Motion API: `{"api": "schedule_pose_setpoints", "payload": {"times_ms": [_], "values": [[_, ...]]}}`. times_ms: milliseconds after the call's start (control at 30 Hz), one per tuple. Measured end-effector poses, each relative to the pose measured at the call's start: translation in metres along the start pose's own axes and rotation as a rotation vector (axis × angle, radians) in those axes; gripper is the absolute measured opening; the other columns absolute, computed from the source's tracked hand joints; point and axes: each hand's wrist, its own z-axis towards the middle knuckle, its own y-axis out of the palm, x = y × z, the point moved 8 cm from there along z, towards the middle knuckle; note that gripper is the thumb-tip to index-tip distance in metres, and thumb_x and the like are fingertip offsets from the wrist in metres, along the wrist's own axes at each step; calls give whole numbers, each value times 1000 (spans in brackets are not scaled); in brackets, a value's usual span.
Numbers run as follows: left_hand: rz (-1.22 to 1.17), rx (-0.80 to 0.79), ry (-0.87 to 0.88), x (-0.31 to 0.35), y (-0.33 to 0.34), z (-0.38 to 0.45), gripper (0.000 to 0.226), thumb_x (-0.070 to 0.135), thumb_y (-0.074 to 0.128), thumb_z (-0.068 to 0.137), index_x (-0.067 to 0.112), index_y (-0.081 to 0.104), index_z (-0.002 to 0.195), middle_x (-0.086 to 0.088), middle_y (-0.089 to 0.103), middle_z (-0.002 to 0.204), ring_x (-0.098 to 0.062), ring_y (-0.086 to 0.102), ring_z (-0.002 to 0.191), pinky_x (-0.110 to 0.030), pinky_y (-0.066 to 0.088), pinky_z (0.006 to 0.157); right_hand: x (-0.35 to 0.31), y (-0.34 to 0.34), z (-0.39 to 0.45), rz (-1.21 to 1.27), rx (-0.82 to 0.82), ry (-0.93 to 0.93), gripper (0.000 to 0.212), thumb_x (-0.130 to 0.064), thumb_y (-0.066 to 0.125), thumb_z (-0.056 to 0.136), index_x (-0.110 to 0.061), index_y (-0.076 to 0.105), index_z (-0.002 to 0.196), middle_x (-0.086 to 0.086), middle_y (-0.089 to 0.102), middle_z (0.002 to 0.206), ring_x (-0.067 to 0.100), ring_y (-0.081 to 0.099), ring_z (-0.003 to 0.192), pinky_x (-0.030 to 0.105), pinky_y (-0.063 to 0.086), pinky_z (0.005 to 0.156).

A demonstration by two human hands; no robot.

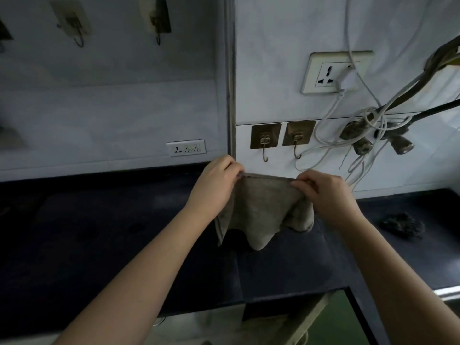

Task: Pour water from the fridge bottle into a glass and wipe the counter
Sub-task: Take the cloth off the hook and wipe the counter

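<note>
A grey-brown cloth hangs stretched between both hands above the dark counter, just below two wall hooks. My left hand pinches its upper left corner. My right hand pinches the upper right corner, with the cloth bunched under it. The lower edge of the cloth droops freely toward the counter. No bottle or glass is in view.
Two square adhesive hooks are on the white wall right behind the cloth. A socket with a white plug and a tangle of cables hangs to the right. A dark scrubber-like clump lies on the counter's right side.
</note>
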Motion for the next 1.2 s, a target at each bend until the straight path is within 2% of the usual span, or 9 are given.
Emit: {"api": "schedule_pose_setpoints", "payload": {"times_ms": [133,267,633,767,867,933,1000,1100,1200], "values": [[11,-22,-64,-7,-12,-27,23,19,52,94,8,69,104,-8,68,98,-27,61,90,-41,48,77,-24,2,-6,129,-65,12,7,-30,60,93,-26,66,92,-15,61,79,-2,55,76,13,41,64],[27,-68,-157,-17,-32,-61,42,36,32,95,16,67,105,1,71,95,-21,59,90,-42,42,78,-51,16,-13,193,-170,-4,12,-30,51,97,-32,60,89,-16,60,81,-2,53,76,12,35,61],[3,-177,-309,-68,-66,-150,25,25,38,104,19,59,118,5,65,110,-16,55,96,-37,37,87,-134,88,-37,251,-469,-21,26,-37,33,103,-31,54,88,-13,58,85,-1,51,79,14,33,64],[46,-230,-310,-90,-88,-188,26,33,38,104,22,59,116,8,63,111,-13,53,98,-31,31,82,-170,116,-54,304,-616,5,31,-45,37,100,-30,61,87,-12,63,87,4,58,84,18,40,71],[74,-295,-311,-106,-102,-223,32,46,41,100,24,59,115,9,61,108,-12,52,99,-29,31,80,-198,137,-74,467,-713,146,22,-49,42,98,-43,62,90,-24,59,90,-4,55,85,21,41,79],[85,-360,-295,-115,-108,-248,42,57,46,93,25,58,119,10,59,109,-10,50,101,-29,33,85,-217,151,-86,460,-761,153,30,-54,43,95,-36,67,98,-20,64,93,2,60,89,25,44,86],[98,-390,-282,-124,-114,-273,47,60,53,89,26,58,121,12,56,108,-9,48,101,-28,33,88,-239,164,-100,398,-802,64,43,-60,45,89,-22,66,89,-11,65,83,8,62,80,27,46,78],[90,-340,-292,-140,-133,-305,29,45,58,94,26,63,115,14,49,95,-12,51,98,-29,33,85,-270,184,-122,263,-867,-59,36,-53,65,82,-19,54,78,-7,56,72,6,54,66,25,41,63],[89,-297,-328,-158,-152,-336,16,29,59,95,25,65,110,14,48,93,-14,51,97,-30,34,85,-295,203,-141,149,-922,-131,29,-42,78,76,-27,56,86,-10,64,84,2,60,74,24,47,67]]}}
